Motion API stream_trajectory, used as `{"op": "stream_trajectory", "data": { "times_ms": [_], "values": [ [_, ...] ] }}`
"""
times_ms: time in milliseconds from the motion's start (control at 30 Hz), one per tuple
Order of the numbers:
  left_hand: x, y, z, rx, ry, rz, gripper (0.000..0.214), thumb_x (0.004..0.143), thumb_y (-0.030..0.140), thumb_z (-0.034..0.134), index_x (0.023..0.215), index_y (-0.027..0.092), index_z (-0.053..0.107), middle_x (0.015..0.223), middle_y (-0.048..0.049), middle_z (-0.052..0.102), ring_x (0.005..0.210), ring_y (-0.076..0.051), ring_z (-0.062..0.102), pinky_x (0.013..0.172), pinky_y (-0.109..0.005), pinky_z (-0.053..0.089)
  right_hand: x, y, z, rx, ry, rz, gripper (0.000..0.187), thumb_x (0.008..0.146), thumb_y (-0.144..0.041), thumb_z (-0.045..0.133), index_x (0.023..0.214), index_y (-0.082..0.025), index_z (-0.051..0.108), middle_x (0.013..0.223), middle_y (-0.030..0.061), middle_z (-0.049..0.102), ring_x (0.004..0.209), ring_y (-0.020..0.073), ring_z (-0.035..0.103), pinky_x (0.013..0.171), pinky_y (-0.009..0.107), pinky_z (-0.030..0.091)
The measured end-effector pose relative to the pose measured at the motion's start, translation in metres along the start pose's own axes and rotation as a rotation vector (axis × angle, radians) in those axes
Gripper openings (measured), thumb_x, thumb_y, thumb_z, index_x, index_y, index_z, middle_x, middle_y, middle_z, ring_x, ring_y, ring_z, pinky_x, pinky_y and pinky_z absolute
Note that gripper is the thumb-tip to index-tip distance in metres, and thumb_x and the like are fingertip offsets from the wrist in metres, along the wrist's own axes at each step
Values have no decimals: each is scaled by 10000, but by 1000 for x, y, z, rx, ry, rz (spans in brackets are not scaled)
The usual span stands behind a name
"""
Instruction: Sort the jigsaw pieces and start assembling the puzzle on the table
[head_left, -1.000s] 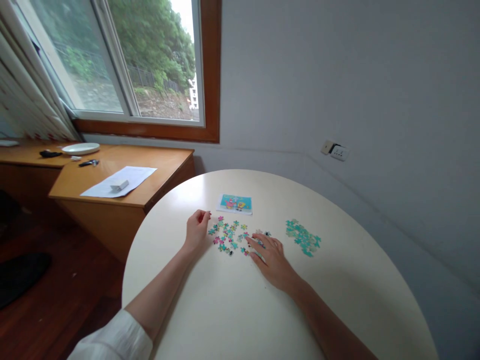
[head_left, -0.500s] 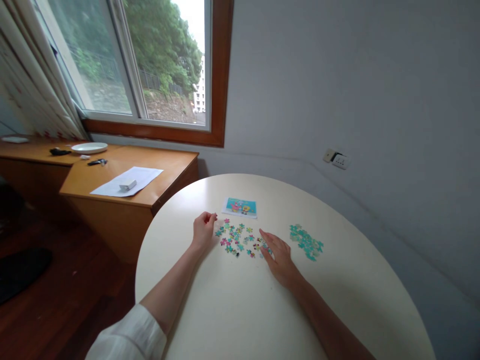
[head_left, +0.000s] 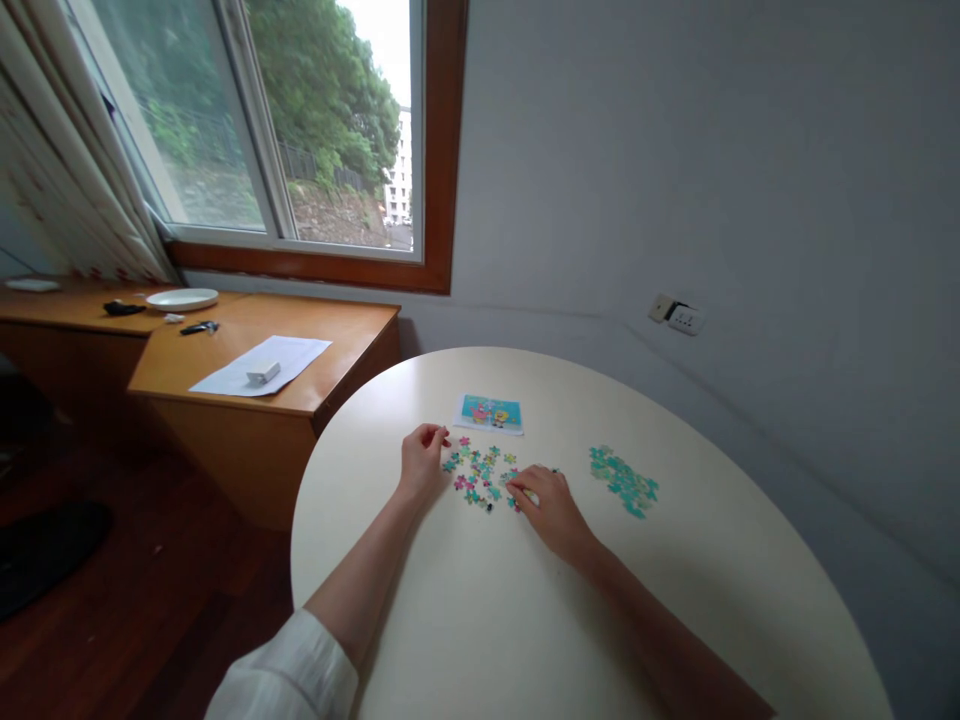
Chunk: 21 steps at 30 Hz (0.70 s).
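Note:
My left hand [head_left: 424, 460] is closed at the left edge of a loose spread of puzzle pieces [head_left: 480, 472]. A small dark-red bit, seemingly a puzzle piece, shows at its fingertips. Over the right side of the spread, my right hand [head_left: 553, 508] has thumb and fingers pinched together. Whatever they grip is hidden, though a yellowish piece shows under the palm. The pieces are pink, teal, green and yellow. Just behind them lies a picture card [head_left: 490, 413] with a pink and a yellow cartoon figure on teal.
A second cluster of teal puzzle pieces [head_left: 624, 480] lies to the right on the round white table [head_left: 480, 620]. At the left, a wooden desk [head_left: 352, 340] bears a white sheet [head_left: 292, 358], a small white box [head_left: 263, 373] and a white plate [head_left: 182, 299].
My right hand has shifted over the pieces, its spread fingers now drawn into a pinch. The left hand keeps its closed pose. The whole view has swung slightly.

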<state>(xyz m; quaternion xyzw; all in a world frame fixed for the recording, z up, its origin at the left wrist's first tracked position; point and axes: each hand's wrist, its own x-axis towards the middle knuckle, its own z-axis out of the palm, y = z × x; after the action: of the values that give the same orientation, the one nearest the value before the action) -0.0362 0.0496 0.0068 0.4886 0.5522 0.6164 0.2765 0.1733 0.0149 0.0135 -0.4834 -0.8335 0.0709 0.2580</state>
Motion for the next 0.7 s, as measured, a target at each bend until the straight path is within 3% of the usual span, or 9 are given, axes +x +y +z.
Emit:
{"op": "stream_trajectory", "data": {
  "times_ms": [167, 433, 700],
  "values": [
    [1, -3, -1, -75, 3, -28, 158, 717, 291, 527, 707, 140, 574, 712, -56, 650, 606, -159, 631, 641, -288, 464, 31, -16, 4, 61, -116, 31, 118, 775, -196, 574, 759, -205, 690, 779, 13, 677, 715, 138, 602, 687, 254, 423],
    [3, -10, 3, -155, 9, -59, 152, 716, 270, 558, 752, 126, 590, 701, -44, 648, 569, -142, 625, 610, -284, 479, 57, -11, 4, 47, -399, 101, 179, 684, -216, 660, 855, -216, 714, 737, -4, 672, 661, 126, 584, 606, 217, 391],
    [3, -13, 5, -238, 2, -124, 208, 701, 298, 628, 810, 124, 597, 703, -52, 657, 637, -174, 658, 648, -308, 493, 64, -15, 0, 18, -471, 140, 171, 666, -228, 688, 835, -202, 689, 728, -6, 635, 646, 119, 549, 569, 213, 349]
  ]
}}
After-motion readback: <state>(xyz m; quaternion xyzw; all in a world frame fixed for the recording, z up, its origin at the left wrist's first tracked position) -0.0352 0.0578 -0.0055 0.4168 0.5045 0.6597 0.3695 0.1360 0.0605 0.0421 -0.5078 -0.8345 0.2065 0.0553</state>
